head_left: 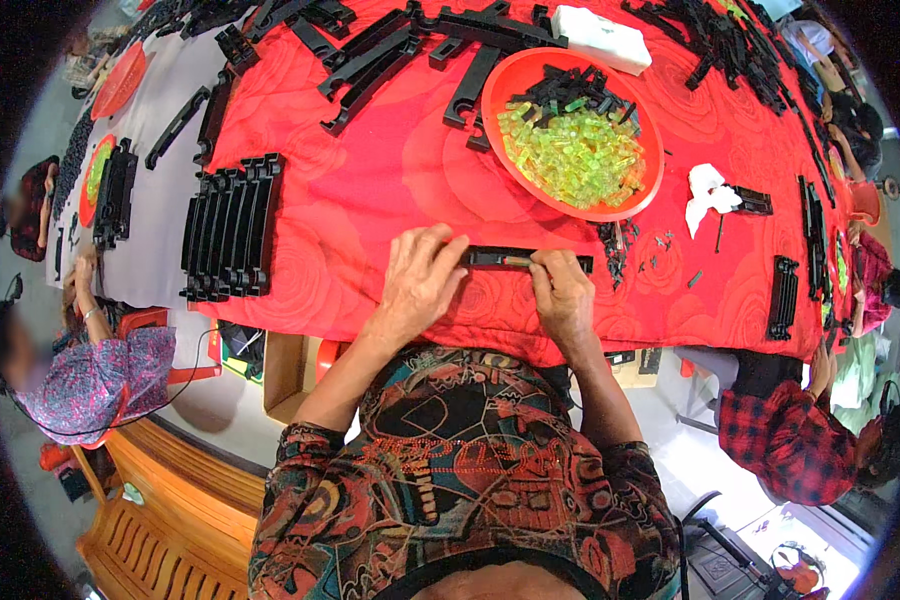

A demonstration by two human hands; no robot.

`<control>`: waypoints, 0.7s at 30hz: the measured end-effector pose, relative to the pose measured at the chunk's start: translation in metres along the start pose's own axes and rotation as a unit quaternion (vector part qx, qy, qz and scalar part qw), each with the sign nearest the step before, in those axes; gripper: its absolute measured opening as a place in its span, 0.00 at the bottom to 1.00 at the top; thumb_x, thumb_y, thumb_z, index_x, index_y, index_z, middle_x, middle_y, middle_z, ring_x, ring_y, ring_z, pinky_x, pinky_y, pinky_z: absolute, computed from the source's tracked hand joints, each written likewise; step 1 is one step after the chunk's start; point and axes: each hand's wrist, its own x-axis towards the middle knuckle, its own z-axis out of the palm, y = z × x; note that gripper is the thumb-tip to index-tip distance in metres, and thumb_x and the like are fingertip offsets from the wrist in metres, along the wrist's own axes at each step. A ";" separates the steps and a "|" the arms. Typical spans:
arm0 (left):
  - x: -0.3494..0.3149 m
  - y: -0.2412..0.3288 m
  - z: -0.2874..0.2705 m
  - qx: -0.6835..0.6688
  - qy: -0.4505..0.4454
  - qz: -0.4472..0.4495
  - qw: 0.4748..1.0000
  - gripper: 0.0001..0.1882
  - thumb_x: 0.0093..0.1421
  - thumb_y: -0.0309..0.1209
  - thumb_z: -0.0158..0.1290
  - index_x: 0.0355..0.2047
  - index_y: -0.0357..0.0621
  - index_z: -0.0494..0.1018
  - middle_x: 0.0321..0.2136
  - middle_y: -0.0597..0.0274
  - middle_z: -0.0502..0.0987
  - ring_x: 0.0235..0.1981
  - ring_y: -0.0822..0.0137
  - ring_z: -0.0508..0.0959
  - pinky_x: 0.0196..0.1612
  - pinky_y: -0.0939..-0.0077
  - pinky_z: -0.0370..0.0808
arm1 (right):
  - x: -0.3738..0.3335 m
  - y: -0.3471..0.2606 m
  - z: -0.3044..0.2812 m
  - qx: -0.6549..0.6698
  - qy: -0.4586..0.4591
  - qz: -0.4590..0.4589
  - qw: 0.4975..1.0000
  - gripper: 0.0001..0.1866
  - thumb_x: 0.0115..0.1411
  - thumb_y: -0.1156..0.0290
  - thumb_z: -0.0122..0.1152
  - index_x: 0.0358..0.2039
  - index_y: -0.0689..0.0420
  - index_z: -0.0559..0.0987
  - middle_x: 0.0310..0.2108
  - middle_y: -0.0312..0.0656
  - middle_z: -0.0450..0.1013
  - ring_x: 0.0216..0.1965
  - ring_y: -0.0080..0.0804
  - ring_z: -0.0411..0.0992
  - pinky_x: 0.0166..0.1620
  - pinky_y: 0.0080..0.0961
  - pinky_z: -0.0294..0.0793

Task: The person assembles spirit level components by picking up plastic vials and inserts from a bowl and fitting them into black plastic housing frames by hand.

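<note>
A long black plastic bar (490,256) lies crosswise in front of me on the red cloth. My left hand (425,275) is closed on its left end, thumb and fingers pinching it. Over the bar's right part, my right hand (564,292) has its fingers bent and pressed down. Beside my right thumb a small pale strip shows in the bar's channel; its kind is too small to make out. Just beyond the bar stands a red bowl (653,150) of yellow-green clear plastic pieces (575,155) and small black parts (580,92).
Stacked black bars (232,230) lie at the left, with more black bars (370,65) at the far side. A white tissue pack (600,38), a crumpled tissue (708,198) and black scraps (618,250) are on the cloth (350,200). People sit on both sides.
</note>
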 end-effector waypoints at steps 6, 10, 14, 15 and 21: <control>0.004 0.016 0.028 0.007 -0.026 0.124 0.992 0.17 0.43 0.25 0.57 0.36 0.38 0.73 0.35 0.59 0.69 0.36 0.59 0.68 0.37 0.65 0.65 | -0.001 0.003 0.006 -0.007 0.009 -0.007 1.000 0.04 0.55 0.76 0.52 0.32 0.59 0.74 0.30 0.45 0.70 0.29 0.44 0.71 0.29 0.35 0.72; 0.003 0.017 0.039 0.035 -0.045 0.122 0.991 0.15 0.47 0.25 0.52 0.38 0.36 0.72 0.34 0.58 0.69 0.34 0.59 0.68 0.37 0.64 0.64 | -0.004 -0.004 0.006 -0.007 0.015 0.006 1.000 0.05 0.54 0.79 0.53 0.33 0.61 0.75 0.30 0.46 0.70 0.29 0.44 0.72 0.30 0.33 0.72; 0.002 0.018 0.041 0.031 -0.042 0.121 0.991 0.16 0.46 0.25 0.52 0.38 0.35 0.72 0.34 0.58 0.68 0.34 0.59 0.67 0.37 0.65 0.64 | -0.008 -0.007 0.007 -0.037 0.001 0.013 0.999 0.07 0.53 0.80 0.54 0.34 0.61 0.75 0.31 0.46 0.70 0.29 0.42 0.72 0.29 0.32 0.73; 0.002 0.018 0.042 0.031 -0.044 0.121 0.991 0.16 0.46 0.25 0.51 0.38 0.35 0.72 0.33 0.57 0.68 0.34 0.59 0.67 0.37 0.65 0.64 | -0.009 -0.009 0.006 -0.036 0.001 0.013 0.999 0.07 0.53 0.80 0.54 0.34 0.61 0.75 0.31 0.46 0.70 0.29 0.42 0.72 0.29 0.32 0.73; 0.003 0.018 0.046 0.048 -0.051 0.118 0.990 0.17 0.46 0.27 0.51 0.38 0.35 0.71 0.33 0.57 0.68 0.34 0.59 0.67 0.37 0.65 0.64 | -0.009 -0.007 0.005 -0.077 -0.054 0.028 0.995 0.08 0.54 0.75 0.55 0.36 0.57 0.75 0.36 0.44 0.68 0.28 0.42 0.72 0.25 0.35 0.72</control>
